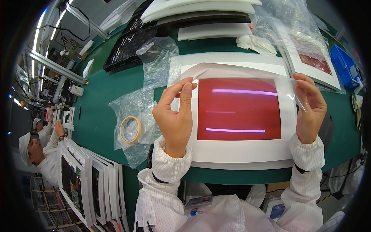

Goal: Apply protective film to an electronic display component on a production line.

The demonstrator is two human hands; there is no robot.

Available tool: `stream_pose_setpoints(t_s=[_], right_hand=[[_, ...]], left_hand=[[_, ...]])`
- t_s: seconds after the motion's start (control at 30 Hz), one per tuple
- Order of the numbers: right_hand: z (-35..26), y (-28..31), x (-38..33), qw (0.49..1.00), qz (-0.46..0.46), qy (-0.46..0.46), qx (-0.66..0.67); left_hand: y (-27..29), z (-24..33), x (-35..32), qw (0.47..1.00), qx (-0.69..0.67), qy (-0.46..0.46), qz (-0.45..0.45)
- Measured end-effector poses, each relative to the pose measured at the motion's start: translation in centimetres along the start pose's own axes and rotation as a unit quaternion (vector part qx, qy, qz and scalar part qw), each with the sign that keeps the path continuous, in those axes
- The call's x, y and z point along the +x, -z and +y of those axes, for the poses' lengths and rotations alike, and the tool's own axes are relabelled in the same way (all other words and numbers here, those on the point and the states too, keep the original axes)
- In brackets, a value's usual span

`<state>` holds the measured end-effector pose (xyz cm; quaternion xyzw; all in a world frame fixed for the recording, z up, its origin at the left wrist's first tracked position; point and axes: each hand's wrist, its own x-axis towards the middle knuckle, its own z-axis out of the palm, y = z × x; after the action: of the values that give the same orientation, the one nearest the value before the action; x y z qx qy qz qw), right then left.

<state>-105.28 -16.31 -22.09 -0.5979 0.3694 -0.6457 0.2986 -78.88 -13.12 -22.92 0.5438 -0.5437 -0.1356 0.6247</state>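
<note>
A clear plastic film is stretched between my two hands. My left hand pinches its left corner between thumb and fingers. At the other end, my right hand grips the right corner, where a loose edge curls down. Beneath the film lies a white-bordered panel with a glossy red middle that reflects bright light strips. The panel rests on a white foam sheet on the green table.
Left of the panel, a tape roll lies on crumpled bubble wrap. Foam sheets and a black tray stand behind. At right are another panel and a blue bin. Framed panels and a co-worker are at left.
</note>
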Motion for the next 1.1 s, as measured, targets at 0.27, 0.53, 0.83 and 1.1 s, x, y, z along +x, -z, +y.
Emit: stream_pose_setpoints(t_s=[0.27, 0.53, 0.83, 1.1], right_hand=[[-0.02, 0.25, -0.06, 1.000, 0.009, 0.005, -0.016], [0.03, 0.25, -0.12, 1.000, 0.010, 0.010, -0.015], [0.04, 0.22, -0.09, 1.000, 0.015, 0.009, -0.018], [0.21, 0.31, -0.10, 1.000, 0.013, 0.012, -0.018]], left_hand=[[0.04, 0.11, -0.16, 1.000, 0.000, 0.001, -0.001], [-0.02, 0.24, -0.19, 1.000, -0.003, 0.000, 0.000], [0.04, 0.23, -0.16, 1.000, -0.001, -0.006, 0.002], [-0.04, 0.23, -0.20, 1.000, -0.005, -0.003, 0.003]])
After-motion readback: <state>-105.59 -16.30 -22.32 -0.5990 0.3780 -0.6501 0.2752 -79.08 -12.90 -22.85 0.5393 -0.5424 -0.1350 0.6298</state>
